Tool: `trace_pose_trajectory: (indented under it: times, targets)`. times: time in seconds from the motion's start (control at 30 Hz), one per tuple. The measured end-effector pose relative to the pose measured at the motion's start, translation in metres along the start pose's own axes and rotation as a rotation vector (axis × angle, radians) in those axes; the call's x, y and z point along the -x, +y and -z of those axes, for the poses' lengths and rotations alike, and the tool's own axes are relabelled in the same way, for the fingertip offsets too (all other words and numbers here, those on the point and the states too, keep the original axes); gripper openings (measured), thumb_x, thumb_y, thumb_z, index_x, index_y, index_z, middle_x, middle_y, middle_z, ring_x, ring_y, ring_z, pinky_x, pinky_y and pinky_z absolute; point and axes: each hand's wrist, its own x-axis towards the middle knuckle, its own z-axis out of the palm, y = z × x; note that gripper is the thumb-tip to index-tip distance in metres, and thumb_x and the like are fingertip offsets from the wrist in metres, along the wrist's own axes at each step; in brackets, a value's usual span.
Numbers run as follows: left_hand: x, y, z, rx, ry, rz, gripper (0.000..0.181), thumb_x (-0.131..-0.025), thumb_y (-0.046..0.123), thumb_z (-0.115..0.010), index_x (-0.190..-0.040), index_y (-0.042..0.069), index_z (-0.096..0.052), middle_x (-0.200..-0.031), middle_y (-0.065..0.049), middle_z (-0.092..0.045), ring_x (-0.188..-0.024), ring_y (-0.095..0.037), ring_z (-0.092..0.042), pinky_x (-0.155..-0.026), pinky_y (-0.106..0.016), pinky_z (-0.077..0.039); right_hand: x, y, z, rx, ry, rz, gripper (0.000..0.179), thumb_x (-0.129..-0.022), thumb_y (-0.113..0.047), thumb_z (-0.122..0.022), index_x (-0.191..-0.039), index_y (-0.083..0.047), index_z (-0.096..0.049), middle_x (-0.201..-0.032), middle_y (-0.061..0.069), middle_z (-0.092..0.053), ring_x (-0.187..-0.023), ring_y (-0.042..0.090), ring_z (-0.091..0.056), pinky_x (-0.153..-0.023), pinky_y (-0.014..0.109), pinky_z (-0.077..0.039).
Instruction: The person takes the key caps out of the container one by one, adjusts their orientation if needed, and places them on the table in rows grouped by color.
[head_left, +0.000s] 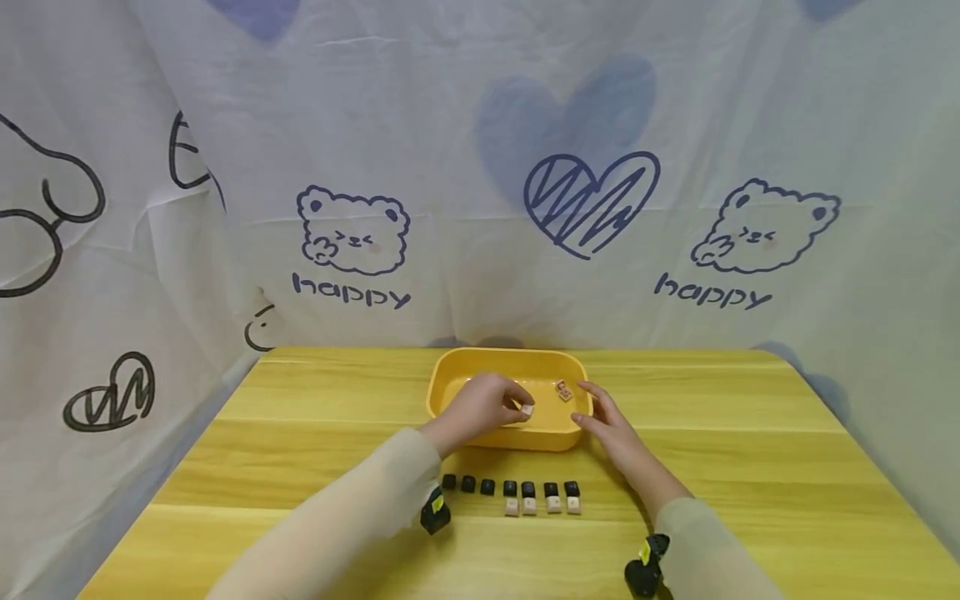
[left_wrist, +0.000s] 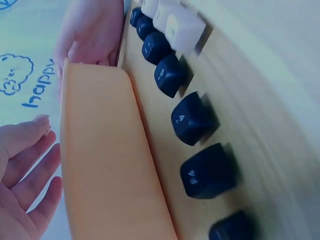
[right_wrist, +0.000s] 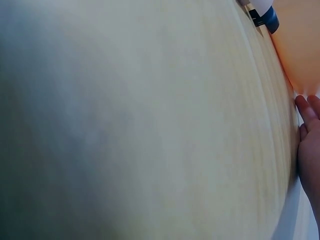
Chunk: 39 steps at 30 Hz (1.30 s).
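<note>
My left hand (head_left: 482, 403) is over the yellow plastic tub (head_left: 510, 439), pinching a small white keycap (head_left: 527, 410) between thumb and fingers. At the tub's right end, my right hand (head_left: 617, 435) holds the rim, thumb near the front corner and a finger over the edge. Inside the tub, toward its right side, lie a few orange-brown keycaps (head_left: 564, 390). In the left wrist view, the left hand (left_wrist: 25, 175) shows beyond the tub wall. The right wrist view catches the right fingers (right_wrist: 306, 111) against the tub's outside.
Before the tub, black keycaps (head_left: 487, 487) form a row on the wooden table (head_left: 315, 433). Several white keycaps (head_left: 529, 506) line up in front of its right part. A white cloth (head_left: 465, 167) with printed bears and hearts hangs behind the table.
</note>
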Motion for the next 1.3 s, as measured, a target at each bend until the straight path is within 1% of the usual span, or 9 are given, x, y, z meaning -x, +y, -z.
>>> trace_pose_trajectory:
  times: [0.17,0.33,0.47,0.67,0.73,0.77,0.93,1.1,1.3]
  targets:
    - [0.014,0.001,0.003,-0.011,0.028,-0.005,0.016,-0.085,0.018,-0.077,-0.1,0.013,-0.077,-0.095,0.005,-0.072,-0.081,-0.004,-0.064,-0.076,-0.023,-0.051,0.0,0.001,0.002,0.025,0.001,-0.006,0.06,-0.101,-0.021,-0.053,-0.153,-0.018,-0.023,-0.157,0.023,-0.018,-0.143,0.039,-0.019,-0.113,0.052,-0.018]
    - [0.028,0.001,0.007,-0.009,0.03,-0.013,0.015,-0.086,0.018,-0.077,-0.1,0.013,-0.077,-0.095,0.005,-0.072,-0.082,-0.006,-0.064,-0.076,-0.025,-0.051,-0.001,0.001,0.002,0.028,-0.007,-0.004,0.062,-0.101,-0.022,-0.054,-0.154,-0.018,-0.022,-0.158,0.024,-0.016,-0.144,0.039,-0.016,-0.114,0.052,-0.016]
    - [0.04,0.0,0.009,-0.01,0.041,-0.044,0.015,-0.084,0.017,-0.078,-0.098,0.012,-0.077,-0.096,0.004,-0.072,-0.088,-0.011,-0.064,-0.081,-0.028,-0.051,0.0,0.0,0.001,0.028,-0.003,-0.008,0.061,-0.101,-0.022,-0.053,-0.154,-0.019,-0.023,-0.158,0.023,-0.014,-0.145,0.038,-0.012,-0.114,0.052,-0.014]
    - [0.06,-0.005,0.01,-0.049,0.079,-0.096,0.015,-0.081,0.017,-0.081,-0.095,0.012,-0.078,-0.092,0.007,-0.065,-0.09,-0.014,-0.059,-0.086,-0.031,-0.049,0.0,0.001,0.0,0.036,-0.001,-0.017,0.061,-0.101,-0.023,-0.054,-0.153,-0.019,-0.023,-0.158,0.023,-0.016,-0.144,0.038,-0.015,-0.114,0.052,-0.016]
    - [0.067,-0.005,0.011,-0.043,0.086,-0.096,0.015,-0.081,0.017,-0.081,-0.095,0.012,-0.077,-0.091,0.007,-0.066,-0.088,-0.014,-0.059,-0.085,-0.032,-0.049,0.0,0.0,0.0,0.028,-0.002,-0.019,0.061,-0.101,-0.022,-0.054,-0.153,-0.018,-0.023,-0.157,0.024,-0.017,-0.144,0.038,-0.018,-0.114,0.051,-0.018]
    - [0.07,-0.005,0.012,-0.042,0.086,-0.095,0.015,-0.081,0.017,-0.081,-0.095,0.012,-0.077,-0.09,0.008,-0.066,-0.088,-0.014,-0.059,-0.085,-0.033,-0.048,0.003,-0.005,0.0,0.03,-0.005,-0.022,0.061,-0.101,-0.021,-0.054,-0.153,-0.016,-0.023,-0.157,0.025,-0.017,-0.144,0.039,-0.017,-0.114,0.052,-0.018]
    - [0.084,-0.008,0.013,-0.029,0.074,-0.093,0.016,-0.08,0.014,-0.081,-0.095,0.011,-0.077,-0.089,0.007,-0.067,-0.088,-0.019,-0.062,-0.084,-0.035,-0.049,0.003,-0.006,0.0,0.036,-0.001,-0.026,0.062,-0.101,-0.021,-0.053,-0.154,-0.017,-0.022,-0.158,0.025,-0.015,-0.144,0.039,-0.015,-0.114,0.051,-0.015]
    - [0.094,-0.014,0.01,-0.091,0.076,-0.127,0.016,-0.078,0.015,-0.083,-0.092,0.011,-0.077,-0.087,0.007,-0.069,-0.084,-0.018,-0.062,-0.081,-0.033,-0.049,0.001,0.0,0.001,0.049,-0.001,-0.026,0.062,-0.102,-0.024,-0.053,-0.154,-0.019,-0.021,-0.159,0.024,-0.012,-0.145,0.039,-0.011,-0.115,0.052,-0.013]
    - [0.097,-0.015,0.005,-0.195,0.033,-0.156,0.015,-0.077,0.022,-0.083,-0.089,0.014,-0.078,-0.082,0.011,-0.068,-0.08,-0.012,-0.059,-0.078,-0.029,-0.047,0.001,-0.001,0.001,0.039,0.0,-0.017,0.062,-0.102,-0.023,-0.052,-0.155,-0.017,-0.02,-0.159,0.024,-0.011,-0.145,0.039,-0.011,-0.115,0.05,-0.013]
